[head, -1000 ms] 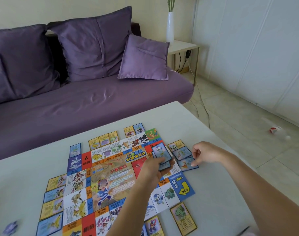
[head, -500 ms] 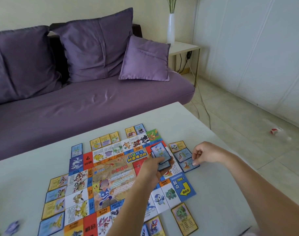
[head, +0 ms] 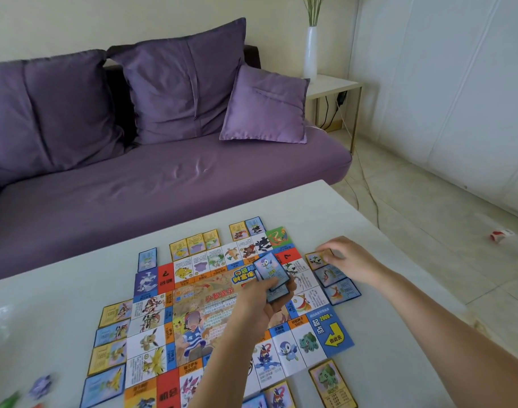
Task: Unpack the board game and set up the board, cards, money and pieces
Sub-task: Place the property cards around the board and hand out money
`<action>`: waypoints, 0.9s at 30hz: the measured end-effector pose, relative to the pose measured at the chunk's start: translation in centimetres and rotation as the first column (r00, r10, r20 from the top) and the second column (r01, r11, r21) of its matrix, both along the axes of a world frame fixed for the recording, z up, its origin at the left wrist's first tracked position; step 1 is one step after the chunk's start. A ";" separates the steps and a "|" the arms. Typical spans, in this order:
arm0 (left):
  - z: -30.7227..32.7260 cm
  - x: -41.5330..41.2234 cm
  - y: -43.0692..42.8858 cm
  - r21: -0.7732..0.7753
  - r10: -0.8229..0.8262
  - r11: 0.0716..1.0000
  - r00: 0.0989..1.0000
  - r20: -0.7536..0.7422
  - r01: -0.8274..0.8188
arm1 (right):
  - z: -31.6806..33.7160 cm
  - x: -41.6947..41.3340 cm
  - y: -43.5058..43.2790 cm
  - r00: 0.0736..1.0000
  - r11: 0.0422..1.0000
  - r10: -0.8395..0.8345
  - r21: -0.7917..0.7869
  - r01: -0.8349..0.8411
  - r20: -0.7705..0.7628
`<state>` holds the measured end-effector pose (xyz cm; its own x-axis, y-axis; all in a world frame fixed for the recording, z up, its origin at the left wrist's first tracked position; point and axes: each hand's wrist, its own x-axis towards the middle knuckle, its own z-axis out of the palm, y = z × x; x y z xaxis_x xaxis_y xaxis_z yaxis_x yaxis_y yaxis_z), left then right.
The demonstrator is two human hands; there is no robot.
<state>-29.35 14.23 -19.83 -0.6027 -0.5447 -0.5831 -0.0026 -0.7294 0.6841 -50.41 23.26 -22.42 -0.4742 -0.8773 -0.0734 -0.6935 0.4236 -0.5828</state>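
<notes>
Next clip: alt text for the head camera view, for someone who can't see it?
A person's left hand holds a small stack of cards above a colourful game board on a white table, while the right hand, fingers curled, touches a yellow-bordered card beside the board's right edge. More cards line the board's sides; a purple sofa stands behind.

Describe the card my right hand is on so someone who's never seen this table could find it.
On the white table, find the colourful paper game board and go to its right edge, where three cards lie in a column. The one meant is the yellow-bordered card at the far end, pinched by the right hand; both nearer cards have blue borders.
</notes>
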 end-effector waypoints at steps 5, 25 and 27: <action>-0.1 1.3 0.2 -0.064 -0.001 0.998 1.000 0.014 0.002 | -0.1 0.3 -0.1 0.998 1.000 -0.022 0.003 0.022 0.067; 2.1 6.7 3.1 -0.374 0.127 0.924 0.984 0.124 -0.072 | 7.5 11.5 -1.0 0.899 0.990 0.058 -0.138 0.003 0.435; 1.8 8.2 3.2 -0.246 0.177 0.956 0.983 0.055 -0.158 | 7.8 11.2 -0.5 0.876 0.990 0.031 -0.135 0.039 0.481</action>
